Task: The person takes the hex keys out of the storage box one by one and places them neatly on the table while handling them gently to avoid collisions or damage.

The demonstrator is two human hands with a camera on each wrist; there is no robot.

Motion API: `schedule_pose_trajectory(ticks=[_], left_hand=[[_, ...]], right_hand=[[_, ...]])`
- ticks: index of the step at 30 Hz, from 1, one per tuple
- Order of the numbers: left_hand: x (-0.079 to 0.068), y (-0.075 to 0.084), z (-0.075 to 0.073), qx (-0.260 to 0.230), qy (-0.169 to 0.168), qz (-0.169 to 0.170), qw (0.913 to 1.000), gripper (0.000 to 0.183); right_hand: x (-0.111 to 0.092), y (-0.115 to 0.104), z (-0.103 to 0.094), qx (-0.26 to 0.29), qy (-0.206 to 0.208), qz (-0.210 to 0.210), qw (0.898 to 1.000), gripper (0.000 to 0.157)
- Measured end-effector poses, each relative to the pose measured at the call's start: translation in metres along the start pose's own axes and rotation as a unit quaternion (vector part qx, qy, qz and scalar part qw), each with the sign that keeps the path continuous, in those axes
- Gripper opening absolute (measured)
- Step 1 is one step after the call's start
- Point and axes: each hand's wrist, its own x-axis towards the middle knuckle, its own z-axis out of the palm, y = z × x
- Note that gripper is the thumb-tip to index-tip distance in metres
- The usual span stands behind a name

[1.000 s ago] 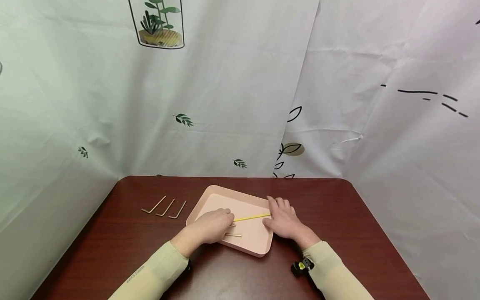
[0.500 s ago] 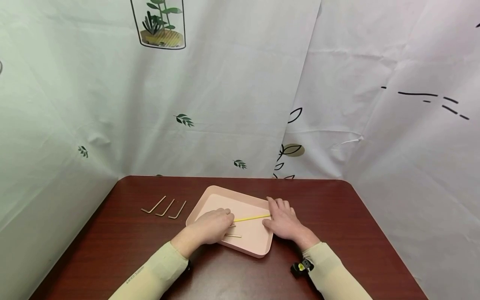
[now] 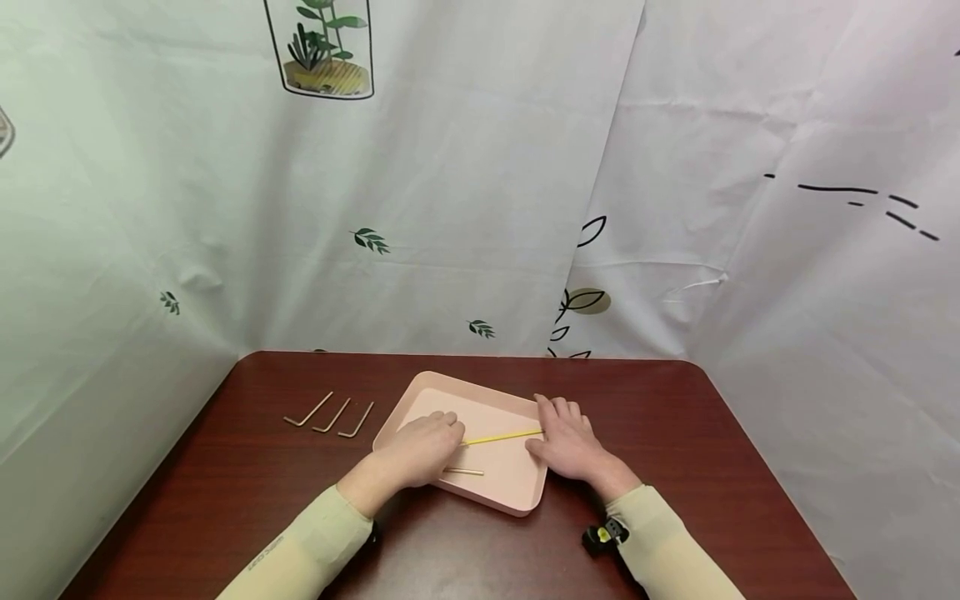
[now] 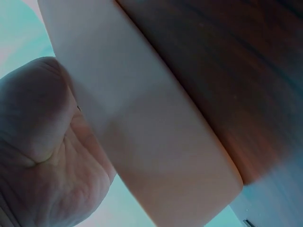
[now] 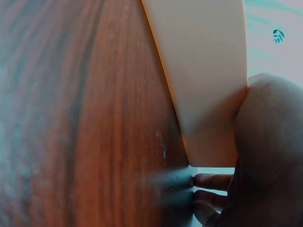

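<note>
In the head view the left hand (image 3: pixel 422 448), fingers hidden and grip impossible to tell, covers the nine-o'clock end of a strip (image 3: pixel 501 437) inside the tray (image 3: pixel 506 475), which the right hand (image 3: pixel 567 440) clamps at three o'clock; left wrist, the tray masks fingers; right wrist, the hand looks dark.

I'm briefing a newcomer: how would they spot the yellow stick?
On the dark red table sits a pink tray. Inside, the yellow stick shows between left hand and right hand. Its bright colour sets it apart from the duller rod near it.
</note>
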Motion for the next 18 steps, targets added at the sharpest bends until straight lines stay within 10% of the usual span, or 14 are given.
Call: schedule_pose_trajectory(ticks=[18], left_hand=[[-0.007, -0.018, -0.006, -0.027, 0.021, -0.028, 0.9990, 0.024]], right_hand=[[-0.001, -0.003, -0.003, -0.005, -0.001, -0.003, 1.000, 0.081]])
